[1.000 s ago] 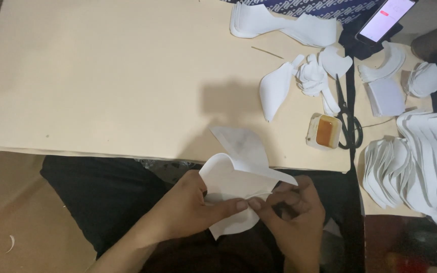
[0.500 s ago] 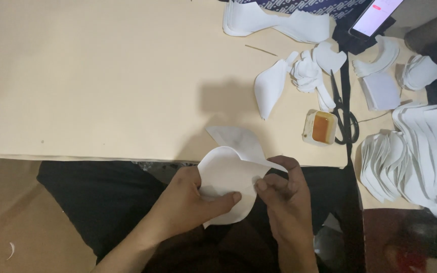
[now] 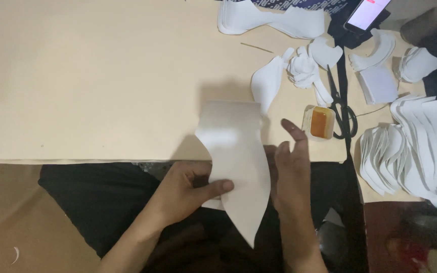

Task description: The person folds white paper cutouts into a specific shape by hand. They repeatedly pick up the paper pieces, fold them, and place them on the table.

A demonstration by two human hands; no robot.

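Note:
A long curved piece of white cut material [image 3: 236,156] stands out flat over the table's near edge, its pointed end toward my lap. My left hand [image 3: 185,192] pinches its lower left edge, thumb on top. My right hand [image 3: 289,169] is beside the piece's right edge with fingers spread, holding nothing; whether it touches the piece I cannot tell.
A cream table [image 3: 92,76] fills the view. On its right lie black scissors [image 3: 342,108], a small clear tub of orange paste [image 3: 320,122], several white cut pieces [image 3: 304,68], fanned white stacks [image 3: 416,146] and a phone [image 3: 367,12]. Dark cloth covers my lap.
The white piece was bent and folded between both hands; now it is unfolded flat. My right hand has let go and opened. The view has shifted slightly.

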